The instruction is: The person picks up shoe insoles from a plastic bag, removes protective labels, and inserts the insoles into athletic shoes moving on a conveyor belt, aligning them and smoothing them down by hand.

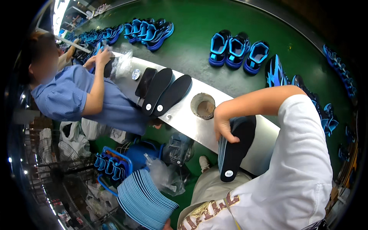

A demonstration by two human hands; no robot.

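My right hand (pixel 226 124) is closed around the edge of a stack of black insoles (pixel 243 142), its thumb lying on the top one. A round white sticker marks the heel of that top insole, and blue-grey layers show along the stack's side. The stack lies partly over the near edge of a metal shelf (pixel 184 126). Low in the picture, a thick, fanned stack of light-blue-edged insoles (pixel 143 199) is held at its lower end by my left hand (pixel 168 225), of which only a small part shows. Two black insoles (pixel 172 96) lie on the shelf, heels toward me.
A round open container (pixel 194 102) and a dark phone (pixel 146 82) are on the shelf. Beyond runs a green conveyor belt (pixel 191 42) carrying blue-and-black sneakers (pixel 237 50). A co-worker in blue (pixel 76 96) stands at left, near clear plastic bags. Below is a blue basket (pixel 115 161) of shoes.
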